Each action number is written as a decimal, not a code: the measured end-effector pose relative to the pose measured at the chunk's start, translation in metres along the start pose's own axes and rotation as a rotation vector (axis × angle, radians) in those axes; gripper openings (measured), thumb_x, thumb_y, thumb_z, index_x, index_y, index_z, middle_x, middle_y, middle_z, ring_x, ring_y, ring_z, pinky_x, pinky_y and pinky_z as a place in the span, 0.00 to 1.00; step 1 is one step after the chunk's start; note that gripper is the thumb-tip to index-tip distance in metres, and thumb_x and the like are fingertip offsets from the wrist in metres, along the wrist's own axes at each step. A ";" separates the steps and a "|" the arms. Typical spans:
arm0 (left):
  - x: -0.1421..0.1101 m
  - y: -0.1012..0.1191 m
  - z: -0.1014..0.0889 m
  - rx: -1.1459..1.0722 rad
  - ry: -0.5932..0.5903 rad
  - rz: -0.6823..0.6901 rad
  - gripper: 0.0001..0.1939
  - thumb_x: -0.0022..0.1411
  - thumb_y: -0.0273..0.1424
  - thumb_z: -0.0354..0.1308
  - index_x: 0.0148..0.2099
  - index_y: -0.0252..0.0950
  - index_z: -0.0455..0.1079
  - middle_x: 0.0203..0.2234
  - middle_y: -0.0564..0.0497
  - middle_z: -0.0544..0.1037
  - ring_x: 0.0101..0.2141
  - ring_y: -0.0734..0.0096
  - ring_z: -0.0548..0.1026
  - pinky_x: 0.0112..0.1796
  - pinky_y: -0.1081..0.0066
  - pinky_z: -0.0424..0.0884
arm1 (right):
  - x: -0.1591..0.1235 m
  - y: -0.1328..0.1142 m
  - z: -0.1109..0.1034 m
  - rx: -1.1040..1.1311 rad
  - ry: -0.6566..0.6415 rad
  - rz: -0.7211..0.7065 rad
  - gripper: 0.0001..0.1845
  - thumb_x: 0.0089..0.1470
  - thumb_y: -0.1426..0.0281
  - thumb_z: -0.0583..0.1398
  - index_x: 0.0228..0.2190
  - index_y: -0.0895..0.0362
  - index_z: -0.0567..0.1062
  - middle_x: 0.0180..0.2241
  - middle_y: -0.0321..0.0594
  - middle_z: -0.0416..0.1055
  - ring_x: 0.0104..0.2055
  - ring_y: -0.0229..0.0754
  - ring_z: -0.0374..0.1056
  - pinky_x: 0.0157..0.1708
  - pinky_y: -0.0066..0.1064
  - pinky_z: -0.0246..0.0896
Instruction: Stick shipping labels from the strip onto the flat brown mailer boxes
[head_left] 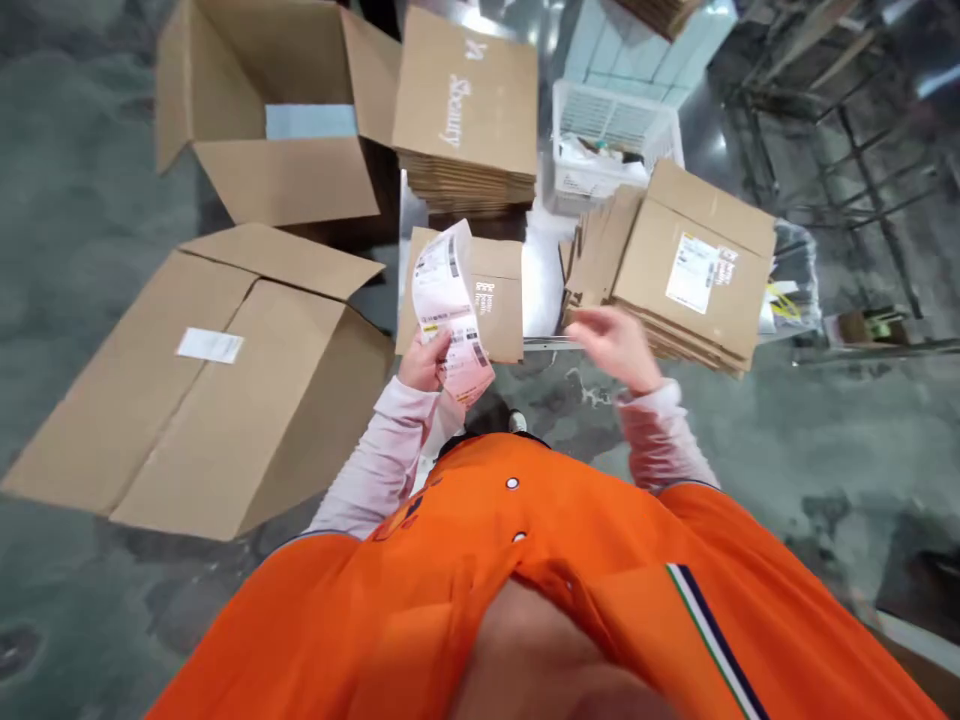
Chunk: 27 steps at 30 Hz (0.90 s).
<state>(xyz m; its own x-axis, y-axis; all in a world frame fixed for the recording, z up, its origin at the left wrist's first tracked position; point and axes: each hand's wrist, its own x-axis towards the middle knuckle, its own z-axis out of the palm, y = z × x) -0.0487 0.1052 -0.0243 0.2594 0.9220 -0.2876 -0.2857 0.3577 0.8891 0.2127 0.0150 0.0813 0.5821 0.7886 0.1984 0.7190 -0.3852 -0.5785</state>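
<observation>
My left hand (424, 362) is closed on a strip of printed shipping labels (454, 310). The strip curls and hangs over a flat cardboard carton (499, 305) at the table's front edge. My right hand (616, 345) is at the near left corner of a stack of flattened cartons (694, 260). Motion smears its fingers, so whether they touch the cardboard or hold anything is unclear. A white shipping label (691, 272) is stuck on the stack's top carton. Left of it, more flat cartons (606, 240) lean in a fanned row.
A tall pile of flat cartons (465, 95) stands behind, beside a white plastic basket (619, 115) with mixed items. On my left are an open carton (285, 180) and a large closed carton (202, 390). A clear plastic bag (793, 270) lies at the right end of the table.
</observation>
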 end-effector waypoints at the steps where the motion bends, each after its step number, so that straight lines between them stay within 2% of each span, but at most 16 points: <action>1: -0.005 -0.003 0.003 0.064 -0.045 -0.019 0.22 0.47 0.42 0.69 0.42 0.37 0.75 0.38 0.47 0.81 0.43 0.51 0.78 0.44 0.57 0.75 | -0.010 -0.010 0.033 0.160 -0.208 -0.059 0.21 0.45 0.63 0.68 0.41 0.62 0.80 0.42 0.41 0.79 0.45 0.38 0.74 0.50 0.28 0.70; 2: -0.011 -0.005 0.005 0.138 -0.106 -0.042 0.22 0.45 0.43 0.70 0.40 0.37 0.76 0.36 0.46 0.81 0.42 0.52 0.78 0.43 0.58 0.75 | -0.021 -0.017 0.064 0.370 -0.374 -0.076 0.21 0.44 0.62 0.69 0.40 0.61 0.80 0.38 0.39 0.80 0.41 0.38 0.76 0.45 0.28 0.73; 4: -0.017 -0.005 0.006 0.276 -0.217 -0.066 0.22 0.42 0.42 0.72 0.38 0.35 0.77 0.35 0.45 0.81 0.40 0.54 0.78 0.43 0.60 0.74 | -0.043 -0.023 0.113 0.784 -0.594 -0.034 0.22 0.46 0.60 0.69 0.41 0.60 0.79 0.40 0.41 0.80 0.42 0.41 0.76 0.44 0.32 0.73; 5: -0.018 -0.004 0.005 0.309 -0.236 -0.053 0.22 0.40 0.42 0.72 0.38 0.35 0.77 0.35 0.45 0.81 0.41 0.54 0.78 0.44 0.61 0.74 | -0.053 -0.022 0.129 0.919 -0.630 0.009 0.23 0.47 0.57 0.68 0.41 0.60 0.79 0.42 0.43 0.79 0.44 0.44 0.76 0.47 0.35 0.72; 7: -0.015 -0.002 0.002 0.293 -0.174 0.005 0.25 0.39 0.42 0.72 0.39 0.35 0.77 0.38 0.45 0.81 0.43 0.56 0.77 0.46 0.63 0.73 | -0.065 -0.017 0.147 0.959 -0.673 0.070 0.26 0.45 0.53 0.67 0.38 0.61 0.79 0.41 0.45 0.79 0.44 0.47 0.75 0.48 0.38 0.71; 10: -0.005 -0.004 -0.005 0.242 -0.021 0.013 0.24 0.38 0.44 0.72 0.36 0.34 0.76 0.34 0.45 0.81 0.38 0.60 0.77 0.42 0.64 0.72 | -0.059 -0.013 0.150 0.855 -0.848 0.004 0.29 0.37 0.55 0.72 0.38 0.62 0.80 0.39 0.46 0.80 0.41 0.49 0.75 0.46 0.40 0.71; 11: -0.003 -0.007 -0.007 0.247 -0.002 -0.004 0.23 0.38 0.44 0.72 0.34 0.33 0.76 0.32 0.45 0.81 0.36 0.61 0.77 0.41 0.64 0.72 | -0.053 -0.015 0.148 0.832 -0.839 -0.023 0.28 0.38 0.57 0.71 0.39 0.62 0.79 0.39 0.45 0.79 0.41 0.48 0.75 0.45 0.40 0.71; 13: -0.002 -0.013 -0.008 0.265 0.021 -0.010 0.22 0.39 0.44 0.71 0.32 0.33 0.75 0.29 0.47 0.80 0.32 0.65 0.75 0.38 0.66 0.71 | -0.039 -0.021 0.145 0.777 -0.733 -0.073 0.22 0.45 0.59 0.68 0.39 0.61 0.80 0.39 0.44 0.79 0.40 0.47 0.75 0.44 0.38 0.71; 16: -0.006 -0.024 -0.004 0.289 0.079 0.042 0.18 0.44 0.44 0.68 0.30 0.33 0.74 0.27 0.51 0.78 0.29 0.70 0.72 0.35 0.71 0.69 | -0.025 -0.032 0.143 0.630 -0.618 -0.175 0.13 0.49 0.64 0.65 0.36 0.60 0.81 0.36 0.43 0.80 0.39 0.47 0.75 0.44 0.37 0.70; 18: -0.007 -0.030 -0.001 0.330 0.151 0.077 0.16 0.48 0.42 0.67 0.26 0.33 0.71 0.22 0.53 0.74 0.26 0.73 0.69 0.30 0.74 0.66 | -0.023 -0.035 0.147 0.564 -0.584 -0.222 0.11 0.49 0.67 0.65 0.36 0.58 0.81 0.37 0.42 0.80 0.40 0.46 0.75 0.44 0.36 0.69; 21: -0.005 -0.037 0.003 0.373 0.308 0.093 0.19 0.50 0.39 0.67 0.20 0.35 0.62 0.15 0.58 0.65 0.21 0.77 0.62 0.25 0.76 0.59 | -0.021 -0.033 0.162 0.526 -0.570 -0.199 0.10 0.50 0.65 0.64 0.34 0.58 0.81 0.32 0.41 0.79 0.34 0.43 0.74 0.40 0.34 0.70; 23: -0.002 -0.039 0.002 0.356 0.357 0.080 0.19 0.50 0.37 0.67 0.19 0.36 0.60 0.15 0.59 0.62 0.21 0.78 0.61 0.24 0.76 0.58 | -0.015 -0.031 0.175 0.518 -0.609 -0.164 0.11 0.47 0.65 0.66 0.34 0.58 0.80 0.30 0.40 0.78 0.32 0.41 0.73 0.37 0.34 0.70; 27: 0.004 -0.043 -0.009 0.327 0.334 0.061 0.17 0.50 0.36 0.65 0.19 0.35 0.63 0.15 0.58 0.65 0.22 0.77 0.63 0.25 0.76 0.60 | -0.003 -0.032 0.196 0.502 -0.812 -0.134 0.11 0.43 0.68 0.68 0.31 0.60 0.80 0.28 0.41 0.77 0.31 0.43 0.73 0.34 0.34 0.69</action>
<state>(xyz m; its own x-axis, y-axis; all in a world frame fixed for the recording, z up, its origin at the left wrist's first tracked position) -0.0438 0.0951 -0.0669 -0.0752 0.9564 -0.2822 0.0286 0.2850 0.9581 0.1133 0.1187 -0.0555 -0.0689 0.9750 -0.2112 0.4045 -0.1663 -0.8993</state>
